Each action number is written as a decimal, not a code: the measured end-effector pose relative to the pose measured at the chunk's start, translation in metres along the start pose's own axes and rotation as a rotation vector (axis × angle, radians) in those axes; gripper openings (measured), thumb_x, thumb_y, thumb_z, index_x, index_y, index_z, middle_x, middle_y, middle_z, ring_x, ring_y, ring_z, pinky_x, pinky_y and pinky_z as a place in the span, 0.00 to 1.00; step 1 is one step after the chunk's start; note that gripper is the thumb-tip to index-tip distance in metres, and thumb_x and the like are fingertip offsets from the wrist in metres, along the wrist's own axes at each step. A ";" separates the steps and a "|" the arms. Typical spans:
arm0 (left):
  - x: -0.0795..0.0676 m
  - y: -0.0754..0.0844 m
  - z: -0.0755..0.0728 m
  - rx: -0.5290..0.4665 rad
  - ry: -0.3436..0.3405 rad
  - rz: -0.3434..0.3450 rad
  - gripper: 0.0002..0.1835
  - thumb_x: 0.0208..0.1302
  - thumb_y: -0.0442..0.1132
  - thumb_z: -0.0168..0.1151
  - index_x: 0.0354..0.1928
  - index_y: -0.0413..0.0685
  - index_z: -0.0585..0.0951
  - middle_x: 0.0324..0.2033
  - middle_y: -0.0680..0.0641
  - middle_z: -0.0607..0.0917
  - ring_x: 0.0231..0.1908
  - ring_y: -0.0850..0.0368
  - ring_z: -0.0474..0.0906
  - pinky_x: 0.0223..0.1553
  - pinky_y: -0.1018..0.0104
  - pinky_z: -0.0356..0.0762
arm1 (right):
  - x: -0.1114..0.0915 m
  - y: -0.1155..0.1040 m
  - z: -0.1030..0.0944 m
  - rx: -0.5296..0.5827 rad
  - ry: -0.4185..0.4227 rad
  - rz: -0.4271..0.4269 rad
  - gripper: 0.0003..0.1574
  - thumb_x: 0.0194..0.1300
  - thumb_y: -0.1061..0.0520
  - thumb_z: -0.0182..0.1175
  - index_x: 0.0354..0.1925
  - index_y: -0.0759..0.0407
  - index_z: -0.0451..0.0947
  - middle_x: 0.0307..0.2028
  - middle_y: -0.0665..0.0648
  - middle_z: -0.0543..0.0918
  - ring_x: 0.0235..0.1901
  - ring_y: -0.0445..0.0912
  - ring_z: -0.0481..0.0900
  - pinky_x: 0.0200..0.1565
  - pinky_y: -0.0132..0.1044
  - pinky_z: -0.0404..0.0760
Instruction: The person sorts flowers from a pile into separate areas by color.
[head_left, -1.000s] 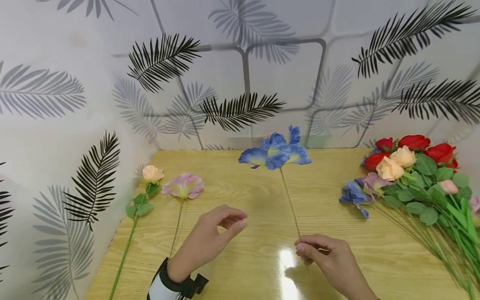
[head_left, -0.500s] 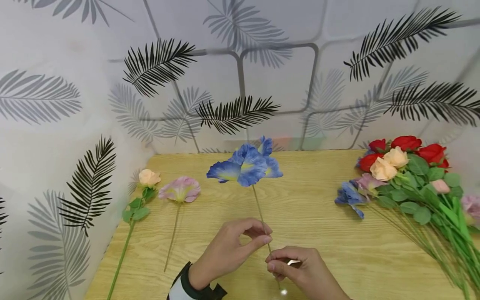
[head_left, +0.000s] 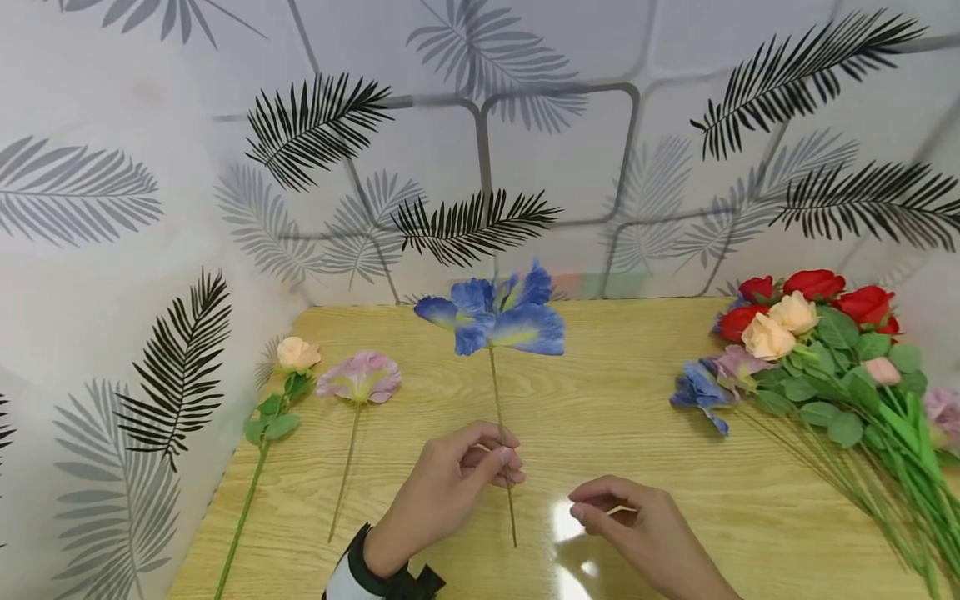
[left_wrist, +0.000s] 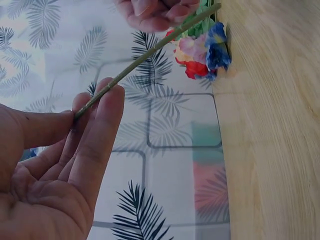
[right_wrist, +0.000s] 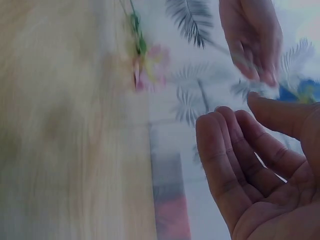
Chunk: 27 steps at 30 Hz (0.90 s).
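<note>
A blue iris [head_left: 491,312] with yellow streaks stands nearly upright at the middle of the head view. My left hand [head_left: 457,483] pinches its thin stem [left_wrist: 150,54] between thumb and fingers, and the lower end of the stem sticks out below. To the right, my right hand [head_left: 648,529] is apart from the stem, fingers loosely bent, with nothing between thumb and fingertips in the right wrist view. Left of the hands, a pink-purple flower [head_left: 362,377] and a peach rose [head_left: 297,354] with green leaves lie on the table, side by side.
At the right of the wooden table [head_left: 600,375] lies a pile of artificial flowers: red roses [head_left: 862,305], peach roses [head_left: 768,337], a blue iris [head_left: 701,393] and many green stems. A leaf-patterned wall covering [head_left: 555,175] rises behind the table and on its left.
The blue iris moved left and passed from my right hand to my left, turning on its stem. My left hand first reached right to the stem; my right hand then let go and drew back right.
</note>
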<state>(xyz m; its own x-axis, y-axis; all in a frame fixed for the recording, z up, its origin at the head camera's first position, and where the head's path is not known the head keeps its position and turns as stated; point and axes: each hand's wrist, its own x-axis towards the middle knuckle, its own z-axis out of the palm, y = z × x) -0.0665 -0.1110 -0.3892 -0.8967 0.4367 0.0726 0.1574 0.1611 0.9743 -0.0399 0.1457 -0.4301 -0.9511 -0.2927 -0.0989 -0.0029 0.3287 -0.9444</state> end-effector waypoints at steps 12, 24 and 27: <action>-0.006 -0.028 -0.024 0.098 0.177 -0.122 0.10 0.72 0.36 0.55 0.50 0.42 0.79 0.42 0.43 0.81 0.38 0.46 0.83 0.36 0.66 0.84 | -0.020 0.059 -0.116 -0.462 0.439 0.224 0.33 0.68 0.36 0.56 0.54 0.61 0.79 0.43 0.62 0.86 0.37 0.45 0.85 0.34 0.36 0.83; -0.006 -0.059 -0.040 0.162 0.242 -0.290 0.10 0.71 0.32 0.55 0.49 0.38 0.81 0.37 0.39 0.81 0.34 0.47 0.83 0.35 0.55 0.84 | -0.019 0.115 -0.179 -0.730 0.424 0.401 0.32 0.68 0.49 0.60 0.56 0.75 0.73 0.47 0.79 0.77 0.37 0.68 0.81 0.33 0.55 0.76; -0.006 -0.066 -0.042 0.244 0.236 -0.304 0.11 0.71 0.33 0.56 0.50 0.36 0.82 0.37 0.40 0.82 0.29 0.51 0.82 0.30 0.60 0.83 | -0.017 0.121 -0.181 -0.770 0.418 0.361 0.31 0.67 0.52 0.61 0.56 0.76 0.72 0.44 0.80 0.78 0.34 0.66 0.81 0.30 0.54 0.76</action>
<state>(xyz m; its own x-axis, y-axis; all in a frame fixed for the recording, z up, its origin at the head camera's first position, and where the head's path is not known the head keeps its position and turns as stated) -0.0884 -0.1612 -0.4453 -0.9825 0.1283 -0.1350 -0.0601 0.4672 0.8821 -0.0802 0.3526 -0.4856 -0.9674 0.2389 -0.0839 0.2523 0.8821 -0.3978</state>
